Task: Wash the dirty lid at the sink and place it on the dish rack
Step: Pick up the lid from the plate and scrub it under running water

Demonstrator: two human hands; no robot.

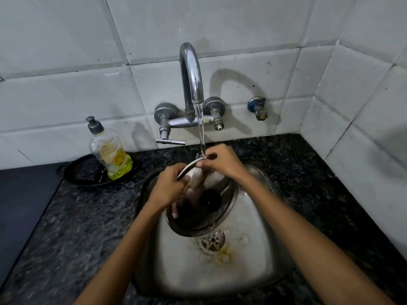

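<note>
A round steel lid (199,219) with a dark knob is held tilted over the steel sink (248,256). My left hand (169,186) grips its left rim. My right hand (222,161) pinches the top rim, where the water stream (201,133) from the chrome tap (190,73) lands. The lid's shiny face reflects my fingers. No dish rack is in view.
A dish soap bottle (110,150) with yellow liquid stands on a black pan (83,172) left of the sink. Speckled dark granite counter (308,183) surrounds the basin. The drain (212,241) has yellowish residue beside it. Tiled walls close in behind and at right, with a small valve (258,107).
</note>
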